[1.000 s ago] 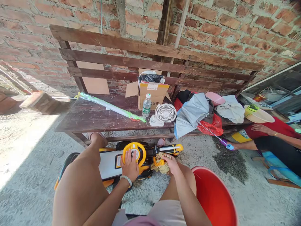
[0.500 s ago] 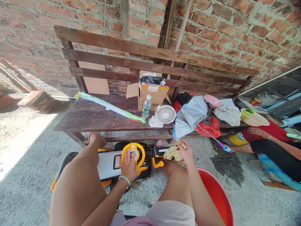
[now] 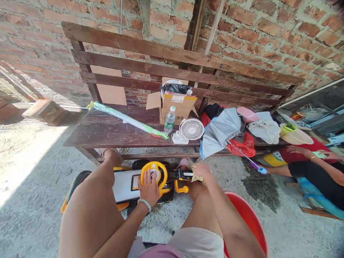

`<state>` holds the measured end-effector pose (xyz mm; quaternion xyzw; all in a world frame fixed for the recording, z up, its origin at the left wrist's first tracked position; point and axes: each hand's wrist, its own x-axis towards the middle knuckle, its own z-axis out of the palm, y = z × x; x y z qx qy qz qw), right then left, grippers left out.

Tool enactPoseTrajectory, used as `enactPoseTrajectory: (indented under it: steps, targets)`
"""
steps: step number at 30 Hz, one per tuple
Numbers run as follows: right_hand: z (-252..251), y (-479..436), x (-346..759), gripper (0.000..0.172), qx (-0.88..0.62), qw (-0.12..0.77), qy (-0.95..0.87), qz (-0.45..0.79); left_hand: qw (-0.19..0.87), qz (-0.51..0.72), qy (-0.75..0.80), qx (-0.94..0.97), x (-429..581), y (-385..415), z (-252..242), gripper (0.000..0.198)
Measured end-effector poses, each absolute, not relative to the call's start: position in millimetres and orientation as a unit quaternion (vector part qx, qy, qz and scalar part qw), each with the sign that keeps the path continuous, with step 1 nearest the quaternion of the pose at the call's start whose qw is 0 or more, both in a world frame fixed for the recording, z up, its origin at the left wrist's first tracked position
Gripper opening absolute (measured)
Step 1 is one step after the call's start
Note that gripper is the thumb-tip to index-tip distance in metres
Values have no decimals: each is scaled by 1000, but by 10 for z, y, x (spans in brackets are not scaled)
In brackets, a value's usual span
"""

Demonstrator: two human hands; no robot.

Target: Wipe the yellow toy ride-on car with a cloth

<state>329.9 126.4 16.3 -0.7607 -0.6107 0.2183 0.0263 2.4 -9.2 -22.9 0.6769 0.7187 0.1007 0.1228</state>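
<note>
"Looking at the left hand (image 3: 149,190), how would you describe its pose?"

"It lies palm down on the yellow steering wheel (image 3: 164,175) of the ride-on toy (image 3: 125,186). The fingers are nearly straight, slightly apart, and they point away from the body, over the hub. The forearm comes from below and leans to the right, with a beaded bracelet (image 3: 144,205) at the wrist."

"And the right hand (image 3: 203,171)?"

"This arm reaches forward and bends inward, so the hand is at the end of the black-and-white bar (image 3: 185,175). Its back is turned upward. The fingers are clamped on a beige cloth (image 3: 197,173), but their tips I cannot see well."

"Where exactly is the toy?"

"On the concrete floor (image 3: 34,225), between the person and the wooden table (image 3: 107,132). A red bucket (image 3: 245,215) stands beside the right arm. The table carries, among other things, a water bottle (image 3: 170,121) and a white fan (image 3: 191,129)."
</note>
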Motion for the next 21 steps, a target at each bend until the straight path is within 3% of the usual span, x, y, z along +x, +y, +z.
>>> enactPoseTrajectory:
  steps: [3,9,16,21]
  targets:
    - [209,1341,3266,16,-756,-13,-615,225,124,104,720,675,39,-93,-197,70]
    - [282,1409,2846,23,-689,-11,-671,272,136,102,726,666,51,-81,-149,69]
    - [412,1307,3005,17,-714,-121,-649,234,130,92,722,674,32,-71,-145,67]
    - [543,1236,3332,34,-762,-158,-603,178,134,102,704,689,-6,-69,-253,67]
